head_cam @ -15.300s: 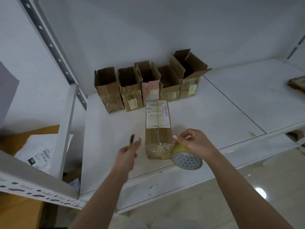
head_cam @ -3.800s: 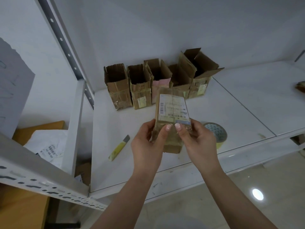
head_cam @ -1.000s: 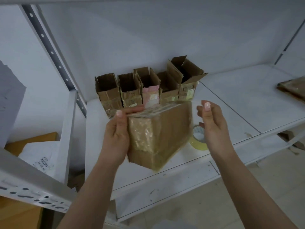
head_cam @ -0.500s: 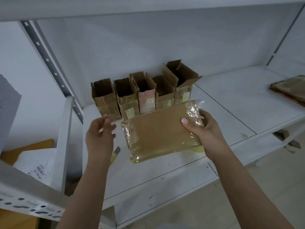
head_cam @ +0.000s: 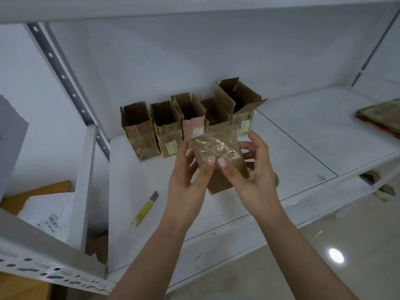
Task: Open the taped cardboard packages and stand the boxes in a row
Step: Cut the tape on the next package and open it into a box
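Observation:
A taped brown cardboard package (head_cam: pixel 218 148) is held upright above the white shelf (head_cam: pixel 303 135), its tape-covered end facing me. My left hand (head_cam: pixel 190 176) grips its left side and my right hand (head_cam: pixel 251 172) grips its right side, both thumbs pressing on the taped end. Behind it, several opened boxes (head_cam: pixel 186 122) stand in a row by the back wall, flaps up. The package's lower part is hidden by my hands.
A yellow utility knife (head_cam: pixel 144 210) lies on the shelf left of my hands. The tape roll (head_cam: pixel 276 180) peeks out behind my right hand. Flattened cardboard (head_cam: pixel 381 118) sits at the far right. A metal upright (head_cam: pixel 65 79) stands at the left.
The package was lying broad side up in my right hand alone. Now it is turned on end and my left hand has taken hold of it too.

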Available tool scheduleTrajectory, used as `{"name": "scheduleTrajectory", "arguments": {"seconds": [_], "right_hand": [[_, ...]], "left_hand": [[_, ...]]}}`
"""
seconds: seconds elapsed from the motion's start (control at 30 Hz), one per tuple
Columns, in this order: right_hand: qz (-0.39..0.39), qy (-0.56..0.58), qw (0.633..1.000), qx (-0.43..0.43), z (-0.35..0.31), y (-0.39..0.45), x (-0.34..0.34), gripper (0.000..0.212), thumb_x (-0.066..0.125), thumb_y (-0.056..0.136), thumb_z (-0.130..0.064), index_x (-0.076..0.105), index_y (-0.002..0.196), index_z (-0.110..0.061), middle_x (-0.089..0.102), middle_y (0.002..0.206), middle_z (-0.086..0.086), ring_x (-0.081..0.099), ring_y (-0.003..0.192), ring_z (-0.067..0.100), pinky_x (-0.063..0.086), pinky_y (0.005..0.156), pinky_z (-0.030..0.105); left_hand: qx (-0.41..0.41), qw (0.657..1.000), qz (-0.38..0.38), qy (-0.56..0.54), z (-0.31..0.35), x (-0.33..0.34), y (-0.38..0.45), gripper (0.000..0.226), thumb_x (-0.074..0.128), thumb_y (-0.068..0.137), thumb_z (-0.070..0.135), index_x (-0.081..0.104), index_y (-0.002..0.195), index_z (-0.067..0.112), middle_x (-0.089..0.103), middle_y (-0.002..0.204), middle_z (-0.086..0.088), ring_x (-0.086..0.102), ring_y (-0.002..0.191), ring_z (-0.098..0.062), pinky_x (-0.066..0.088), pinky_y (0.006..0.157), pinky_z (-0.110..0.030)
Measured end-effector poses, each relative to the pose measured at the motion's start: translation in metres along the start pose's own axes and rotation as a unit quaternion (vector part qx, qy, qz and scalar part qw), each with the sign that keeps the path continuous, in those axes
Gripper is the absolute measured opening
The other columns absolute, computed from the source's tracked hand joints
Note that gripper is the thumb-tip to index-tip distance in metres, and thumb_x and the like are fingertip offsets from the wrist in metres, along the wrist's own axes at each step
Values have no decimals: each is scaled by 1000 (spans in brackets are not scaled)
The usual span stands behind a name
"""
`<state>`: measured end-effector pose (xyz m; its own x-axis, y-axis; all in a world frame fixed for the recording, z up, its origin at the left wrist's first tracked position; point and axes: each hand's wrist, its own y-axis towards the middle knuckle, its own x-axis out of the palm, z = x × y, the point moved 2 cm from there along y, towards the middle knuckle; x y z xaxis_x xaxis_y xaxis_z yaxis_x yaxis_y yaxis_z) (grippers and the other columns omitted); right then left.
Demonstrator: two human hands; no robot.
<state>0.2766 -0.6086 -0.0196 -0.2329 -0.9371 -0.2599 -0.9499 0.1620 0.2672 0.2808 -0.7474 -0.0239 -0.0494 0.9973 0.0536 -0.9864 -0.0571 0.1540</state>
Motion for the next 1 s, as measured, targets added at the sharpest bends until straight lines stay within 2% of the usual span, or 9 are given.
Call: {"name": "scheduleTrajectory", "arguments": {"seconds": [0.1,0.2,0.27,0.37,0.5,0.6,0.7,0.87,1.0], "right_hand": [[12,86,995,53,-1,0,-6,82,62,76,-67,37,145,-30,55,115,-21,54,108,-5,48,90,17],[8,132,983,127,-2,6,-10,82,53,69,-86,57,130,-31,66,113,-11,62,109,9,51,96,33],[-2,156,976,151,-7,11,-12,73,49,70,-82,65,118,-29,71,104,-10,66,102,12,54,87,31],[1,164,976,143,-11,14,-13,54,56,72,-65,67,109,-28,71,103,-7,68,95,11,56,75,26],[43,154,984,83,-10,10,-10,54,71,73,-48,68,115,-16,72,106,1,71,91,14,60,72,30],[75,86,992,49,-5,7,-6,58,71,77,-59,66,117,-17,71,104,-1,70,92,16,60,76,38],[104,9,994,14,-5,-2,3,66,64,74,-71,65,117,-21,67,106,-3,66,90,13,59,76,39],[118,-21,993,-6,-7,-9,8,68,55,73,-75,63,118,-24,63,106,-6,60,90,5,56,77,33],[105,11,994,16,-5,-11,8,65,62,68,-74,62,114,-27,65,108,-6,63,99,9,57,83,38]], "left_hand": [[38,996,52,67,-5,-3,1,68,68,90,28,36,150,29,60,129,20,56,120,3,52,99,-34],[69,992,31,98,-6,-3,-3,60,62,93,7,42,147,23,58,135,15,52,124,4,51,90,-14],[84,991,15,106,-5,-3,-6,61,62,93,5,41,145,28,54,133,24,49,123,12,48,89,-9],[103,990,0,97,-5,-3,-9,61,59,94,2,39,144,31,51,137,23,47,125,12,48,96,-16],[109,992,-23,54,-2,-6,-9,57,53,97,1,39,145,29,51,144,7,46,132,2,49,98,-22],[131,990,-32,50,1,-6,-13,58,55,94,19,37,148,20,52,143,8,47,133,-6,51,99,-31],[103,994,40,6,12,4,-17,58,71,86,41,49,135,20,64,120,19,60,115,-2,55,81,-20],[70,986,143,-43,15,9,-11,28,71,82,29,62,108,23,70,100,14,67,97,-3,56,65,-18],[79,983,163,-14,15,10,-9,21,74,82,22,62,97,32,70,98,13,68,94,-4,60,69,-26]]}}
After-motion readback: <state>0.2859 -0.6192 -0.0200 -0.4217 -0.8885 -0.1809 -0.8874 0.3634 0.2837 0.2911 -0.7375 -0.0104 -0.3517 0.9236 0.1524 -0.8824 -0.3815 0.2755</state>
